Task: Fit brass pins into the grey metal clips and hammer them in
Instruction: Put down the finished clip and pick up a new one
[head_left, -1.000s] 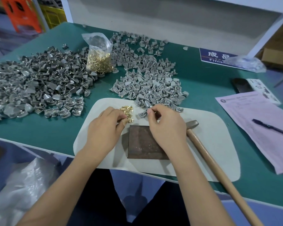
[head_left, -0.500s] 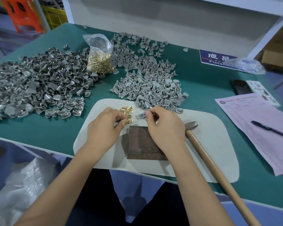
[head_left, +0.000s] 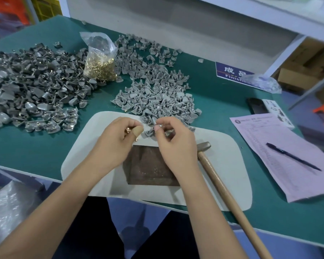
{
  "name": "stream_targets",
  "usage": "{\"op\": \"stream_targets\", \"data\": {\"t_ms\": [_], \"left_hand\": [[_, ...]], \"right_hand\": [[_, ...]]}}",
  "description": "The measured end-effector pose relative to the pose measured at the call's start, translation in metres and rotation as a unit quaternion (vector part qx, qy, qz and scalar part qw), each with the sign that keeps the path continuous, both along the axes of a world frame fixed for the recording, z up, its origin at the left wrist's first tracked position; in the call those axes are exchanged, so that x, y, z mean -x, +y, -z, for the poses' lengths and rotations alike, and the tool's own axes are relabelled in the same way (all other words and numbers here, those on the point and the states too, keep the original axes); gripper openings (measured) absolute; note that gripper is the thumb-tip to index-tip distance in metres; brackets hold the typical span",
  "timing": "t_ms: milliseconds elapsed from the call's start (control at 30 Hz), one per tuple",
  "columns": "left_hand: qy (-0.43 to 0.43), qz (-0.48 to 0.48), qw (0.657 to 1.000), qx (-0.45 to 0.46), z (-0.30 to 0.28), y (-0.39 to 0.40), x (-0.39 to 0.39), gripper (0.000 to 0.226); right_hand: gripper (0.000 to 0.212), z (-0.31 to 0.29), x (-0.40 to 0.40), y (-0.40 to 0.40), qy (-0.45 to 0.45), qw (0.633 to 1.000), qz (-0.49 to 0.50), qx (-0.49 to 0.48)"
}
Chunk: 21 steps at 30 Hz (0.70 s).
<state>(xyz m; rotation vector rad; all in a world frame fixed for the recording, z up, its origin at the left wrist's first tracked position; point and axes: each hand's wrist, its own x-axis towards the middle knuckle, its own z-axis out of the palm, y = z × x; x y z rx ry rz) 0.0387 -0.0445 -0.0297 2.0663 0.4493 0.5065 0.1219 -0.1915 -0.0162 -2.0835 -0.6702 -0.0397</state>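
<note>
My left hand [head_left: 116,144] hovers over the white mat [head_left: 221,165], fingers curled round brass pins [head_left: 128,130] that show between thumb and fingers. My right hand [head_left: 174,144] pinches a grey metal clip [head_left: 158,127] just right of the left thumb. A dark steel block [head_left: 150,169] lies on the mat under both wrists. The wooden-handled hammer [head_left: 219,184] lies on the mat to the right, untouched. A heap of light grey clips [head_left: 157,98] sits behind the mat, and a plastic bag of brass pins [head_left: 100,66] stands further back.
A large heap of darker clips with pins [head_left: 30,90] covers the left of the green table [head_left: 223,101]. To the right lie a pink form [head_left: 281,152] with a pen [head_left: 293,156], a phone [head_left: 255,105] and a blue sign [head_left: 230,72].
My left hand has lifted off the small pile of pins with pins in its fingers and moved toward the right hand. The right hand still pinches a clip. The camera came closer.
</note>
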Motion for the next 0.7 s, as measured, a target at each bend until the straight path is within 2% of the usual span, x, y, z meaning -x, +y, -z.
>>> {"op": "stream_targets", "data": {"t_ms": [67,167,300,400,500,533,633,700], "left_hand": [[0.024,0.021,0.998,0.048,-0.018,-0.001,-0.011,0.022],[0.069,0.075,0.989,0.110,-0.038,-0.003,-0.022,0.029],[0.100,0.095,0.979,0.151,-0.039,-0.007,-0.033,0.027],[0.074,0.062,0.994,0.040,-0.030,-0.001,-0.037,0.014],[0.136,0.021,0.982,-0.131,-0.021,0.006,-0.036,0.002],[0.160,0.016,0.972,-0.169,-0.019,0.007,-0.037,0.005],[0.200,0.020,0.959,-0.198,-0.013,0.007,-0.043,0.024],[0.210,0.018,0.954,-0.214,-0.013,0.008,-0.048,0.024]], "right_hand": [[0.018,0.000,-0.002,-0.003,0.034,0.999,-0.017,-0.039],[0.024,0.000,-0.001,-0.004,0.033,0.998,-0.029,-0.054],[0.023,0.000,-0.004,-0.003,0.059,0.994,0.009,-0.095],[0.008,0.001,-0.007,-0.003,0.083,0.990,0.033,-0.112],[0.008,0.002,-0.005,-0.003,0.055,0.994,0.043,-0.089],[0.009,0.002,-0.005,-0.003,0.039,0.995,0.042,-0.076],[0.008,0.001,-0.004,-0.003,0.013,0.998,0.036,-0.052],[0.006,0.001,-0.005,-0.002,0.014,0.998,0.040,-0.048]]}}
